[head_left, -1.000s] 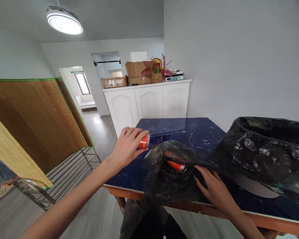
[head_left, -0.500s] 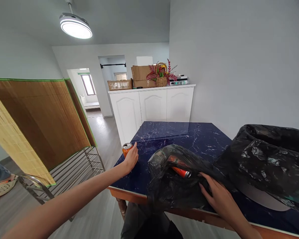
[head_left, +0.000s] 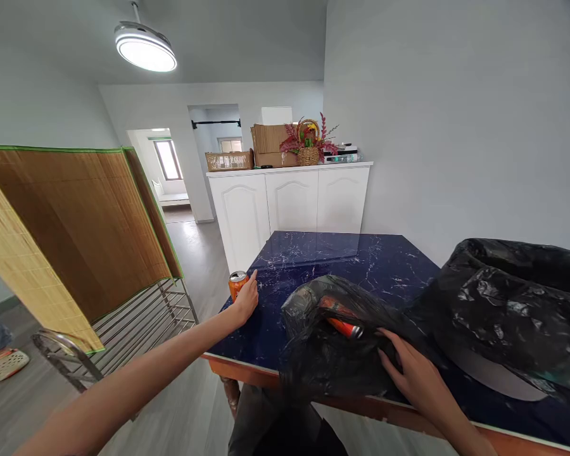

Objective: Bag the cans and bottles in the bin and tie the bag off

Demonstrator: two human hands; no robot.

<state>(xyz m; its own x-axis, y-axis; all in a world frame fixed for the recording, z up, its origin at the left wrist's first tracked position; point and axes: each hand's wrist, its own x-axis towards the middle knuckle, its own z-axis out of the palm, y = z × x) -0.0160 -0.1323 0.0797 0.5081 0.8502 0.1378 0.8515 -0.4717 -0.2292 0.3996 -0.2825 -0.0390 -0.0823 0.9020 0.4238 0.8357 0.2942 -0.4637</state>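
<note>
An orange drink can [head_left: 237, 284] stands upright at the left edge of the dark blue marbled table [head_left: 294, 253]. My left hand [head_left: 247, 302] is closed against its right side; the hand covers part of the can, and some fingers are hidden. In front of me lies a black plastic bag [head_left: 323, 373] with its mouth open toward me. A red and orange can [head_left: 344, 326] lies on its side inside it. My right hand [head_left: 411, 367] grips the bag's right edge, fingertips partly lost in the folds.
A larger black bag [head_left: 517, 310] covers a container on the table's right side. A metal rack [head_left: 137, 316] with a bamboo mat [head_left: 90, 228] stands left. Beyond is a white cabinet [head_left: 292, 202]. Another person's foot [head_left: 8, 364] shows at far left.
My left hand and the orange can have shifted slightly left together. The right hand and the bag look nearly unchanged. The other person's foot at the far left has moved.
</note>
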